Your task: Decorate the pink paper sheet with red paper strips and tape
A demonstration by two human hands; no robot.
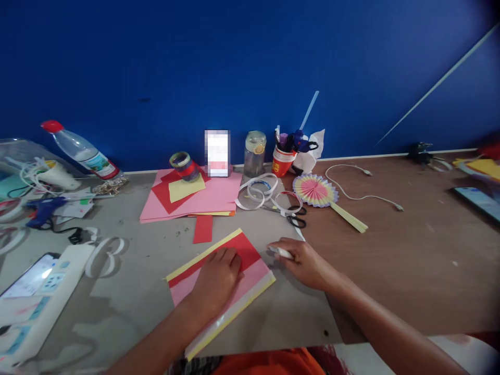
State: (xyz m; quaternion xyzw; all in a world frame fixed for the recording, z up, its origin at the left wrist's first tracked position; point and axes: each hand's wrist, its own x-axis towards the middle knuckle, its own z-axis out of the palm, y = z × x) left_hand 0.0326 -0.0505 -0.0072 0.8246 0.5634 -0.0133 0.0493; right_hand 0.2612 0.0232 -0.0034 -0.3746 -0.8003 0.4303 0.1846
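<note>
My left hand (219, 271) lies flat on a sheet of layered paper (248, 250) with red, pink and white bands and yellow edges, its fingers stretched out together. Just right of the sheet, my right hand (302, 260) is closed around a white pen-like tool (282, 253); its exact kind is unclear. The tip points left, apart from the sheet's right corner. Beyond the sheet is a red paper strip (203, 229). Black-handled scissors (297, 222) lie past my right hand, beside a roll of tape (288, 202).
A pleated paper fan (315, 190), a white cable (361, 197) and a red cup (282, 160) of tools stand or lie at the back right. Behind are pink sheets (222, 195), a jar (255, 153) and a phone (217, 153). On the left are a power strip (58, 291) and glue gun (45, 208).
</note>
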